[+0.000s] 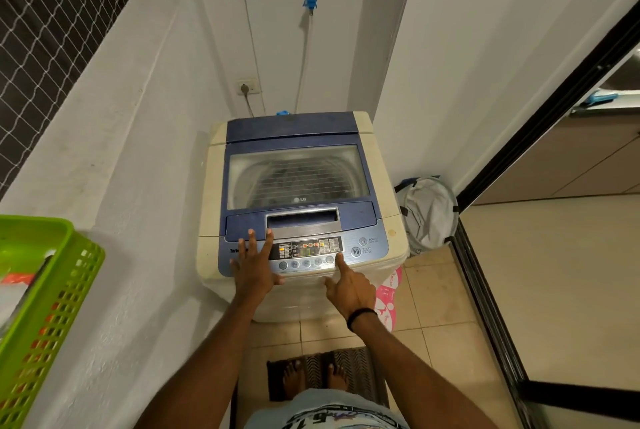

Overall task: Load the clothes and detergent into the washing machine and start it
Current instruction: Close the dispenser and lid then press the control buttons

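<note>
Two hands are laid on the control panel (pixel 313 248) of the LG washing machine (pixel 389 220). The left hand (pixel 254 264) is spread flat, fingers straight, on the panel's left side. The right hand (pixel 349 284) has its pointing finger (pixel 339 261) held straight by the round buttons (pixel 306 263). Its other fingers are curled and nothing is held. The lid (pixel 294 128) is shut.

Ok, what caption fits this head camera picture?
Lid shut: left hand rests flat on the washing machine, right hand points a finger at its control buttons.
</note>
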Demonstrator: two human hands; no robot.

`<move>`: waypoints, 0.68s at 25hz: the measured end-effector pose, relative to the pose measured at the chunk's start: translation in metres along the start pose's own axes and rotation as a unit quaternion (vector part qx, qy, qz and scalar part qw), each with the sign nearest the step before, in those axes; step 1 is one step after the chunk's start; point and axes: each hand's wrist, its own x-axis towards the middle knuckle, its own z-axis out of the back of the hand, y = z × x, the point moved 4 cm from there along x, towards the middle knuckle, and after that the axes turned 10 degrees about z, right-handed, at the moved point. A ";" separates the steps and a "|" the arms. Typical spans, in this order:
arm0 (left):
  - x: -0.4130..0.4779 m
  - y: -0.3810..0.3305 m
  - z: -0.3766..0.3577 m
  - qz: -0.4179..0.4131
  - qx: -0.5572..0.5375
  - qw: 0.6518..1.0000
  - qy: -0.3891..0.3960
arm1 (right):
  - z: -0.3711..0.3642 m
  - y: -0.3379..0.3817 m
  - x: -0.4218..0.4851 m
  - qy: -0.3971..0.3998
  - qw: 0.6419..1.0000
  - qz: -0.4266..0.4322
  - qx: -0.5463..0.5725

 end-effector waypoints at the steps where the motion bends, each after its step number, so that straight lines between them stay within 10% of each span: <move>1: -0.001 0.000 0.000 -0.001 0.000 1.000 -0.001 | 0.004 -0.001 0.001 -0.005 1.000 -0.001 -0.001; 17: -0.003 0.004 -0.002 -0.011 -0.013 1.000 -0.008 | 0.007 -0.030 -0.016 -0.006 0.999 -0.018 -0.031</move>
